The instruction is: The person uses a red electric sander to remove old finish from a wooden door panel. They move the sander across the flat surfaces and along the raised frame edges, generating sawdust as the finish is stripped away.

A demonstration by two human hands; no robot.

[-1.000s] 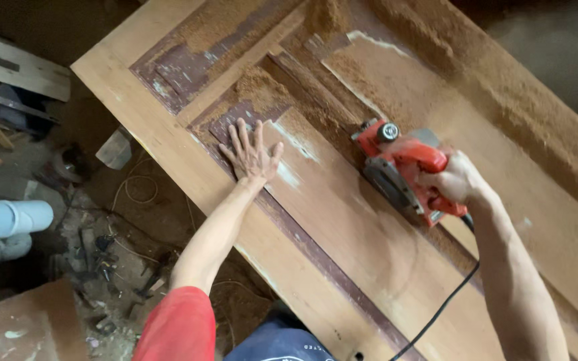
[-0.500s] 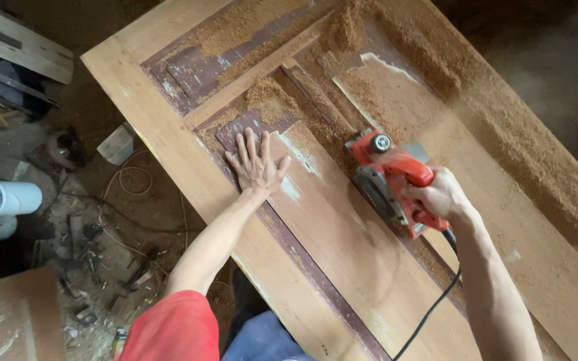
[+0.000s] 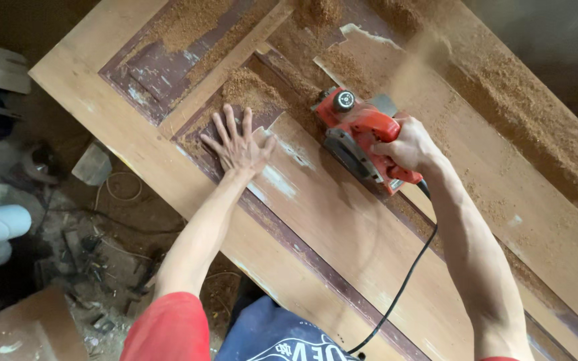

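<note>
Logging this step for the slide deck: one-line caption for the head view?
Right hand steers red electric planer along wooden door; left hand flat on it.

support: wooden door [image 3: 342,220], lying flat | on it: sawdust [image 3: 523,107], red power planer [image 3: 362,137]

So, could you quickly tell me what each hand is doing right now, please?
Left hand: open, fingers spread, pressed flat on the wooden door.
Right hand: closed around the handle of the red power planer.
</note>
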